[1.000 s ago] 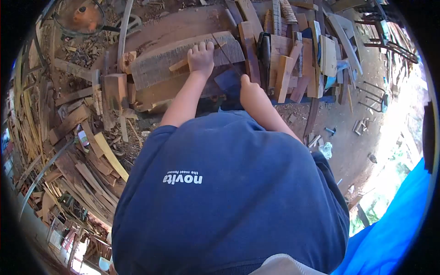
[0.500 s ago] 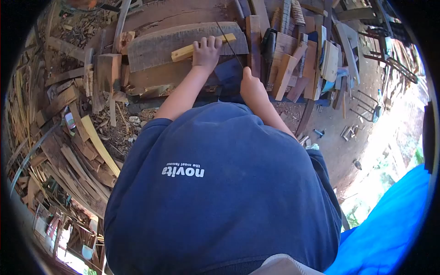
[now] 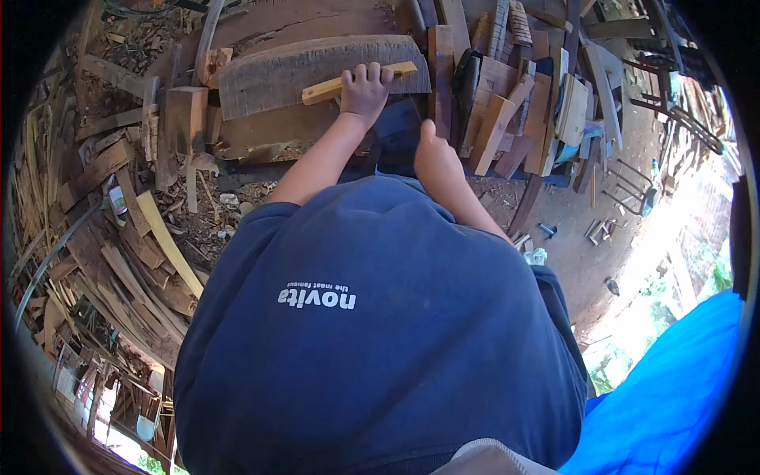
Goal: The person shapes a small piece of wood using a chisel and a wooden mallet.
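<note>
Left hand (image 3: 364, 89), arm stretched forward, fingers clamped over yellow wood strip (image 3: 321, 92) lying across grey plank (image 3: 265, 75), right hand (image 3: 435, 154) nearer the body, fisted, contents hidden, offcut boards (image 3: 507, 103) alongside

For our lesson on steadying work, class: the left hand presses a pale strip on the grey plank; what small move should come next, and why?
Probably bring the right hand up to the pale strip: the left hand pins it across the grey plank, while the right sits lower, fisted, short of the strip.
</note>
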A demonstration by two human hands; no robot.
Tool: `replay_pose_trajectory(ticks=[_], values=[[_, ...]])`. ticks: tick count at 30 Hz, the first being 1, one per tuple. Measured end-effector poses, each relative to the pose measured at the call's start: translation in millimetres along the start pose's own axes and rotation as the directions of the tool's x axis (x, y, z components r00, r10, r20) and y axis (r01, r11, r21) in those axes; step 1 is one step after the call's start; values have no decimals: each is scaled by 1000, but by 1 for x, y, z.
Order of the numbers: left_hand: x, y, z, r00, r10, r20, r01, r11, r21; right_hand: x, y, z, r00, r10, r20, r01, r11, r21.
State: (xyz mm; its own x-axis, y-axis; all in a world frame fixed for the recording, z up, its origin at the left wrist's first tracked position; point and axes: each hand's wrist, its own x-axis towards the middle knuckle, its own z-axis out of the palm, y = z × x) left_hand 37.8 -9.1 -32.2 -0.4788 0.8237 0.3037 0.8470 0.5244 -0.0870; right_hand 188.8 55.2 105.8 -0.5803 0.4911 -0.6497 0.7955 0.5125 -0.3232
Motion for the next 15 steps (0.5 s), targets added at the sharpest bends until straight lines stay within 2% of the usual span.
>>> replay_pose_trajectory(ticks=[2, 8, 10, 15], values=[[0, -1, 1, 1000, -3, 2, 3, 1000, -3, 11, -8, 1, 998, -54, -26, 54, 999, 2], [0, 1, 5, 999, -38, -36, 39, 999, 32, -14, -7, -21, 1000, 2, 29, -1, 1000, -16], [0, 1, 5, 998, -30, -62, 31, 999, 30, -38, -8, -33, 988, 93, 121, -88, 995, -45], [-4, 2, 9, 995, -16, -101, 19, 999, 30, -34, -13, -34, 984, 132, 115, -124, 989, -76]])
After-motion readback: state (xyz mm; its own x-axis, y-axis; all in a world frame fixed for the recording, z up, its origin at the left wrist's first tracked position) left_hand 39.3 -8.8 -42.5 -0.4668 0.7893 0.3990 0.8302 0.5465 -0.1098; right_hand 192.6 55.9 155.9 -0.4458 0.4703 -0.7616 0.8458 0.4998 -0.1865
